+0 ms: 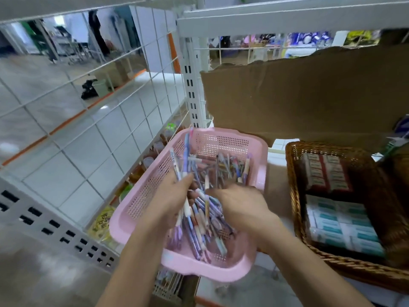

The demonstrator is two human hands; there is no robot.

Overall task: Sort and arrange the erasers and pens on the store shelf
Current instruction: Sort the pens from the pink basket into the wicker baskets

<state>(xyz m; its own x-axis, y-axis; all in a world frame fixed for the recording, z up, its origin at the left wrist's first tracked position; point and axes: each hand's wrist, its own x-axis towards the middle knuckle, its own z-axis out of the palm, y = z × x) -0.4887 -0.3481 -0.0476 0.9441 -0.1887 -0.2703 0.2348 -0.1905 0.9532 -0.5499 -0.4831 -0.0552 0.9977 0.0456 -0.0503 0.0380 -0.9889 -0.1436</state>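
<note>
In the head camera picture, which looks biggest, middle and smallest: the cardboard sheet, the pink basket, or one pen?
Largest to smallest, as they look:
1. cardboard sheet
2. pink basket, though it sits nearer the camera, so these two are hard to rank for sure
3. one pen, clearly the smallest

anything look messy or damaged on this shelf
Yes. The pens in the pink basket lie jumbled, crossing at all angles. Behind it, the cardboard sheet has a ragged, torn top edge. The boxed erasers in the wicker basket look neatly stacked.
</note>
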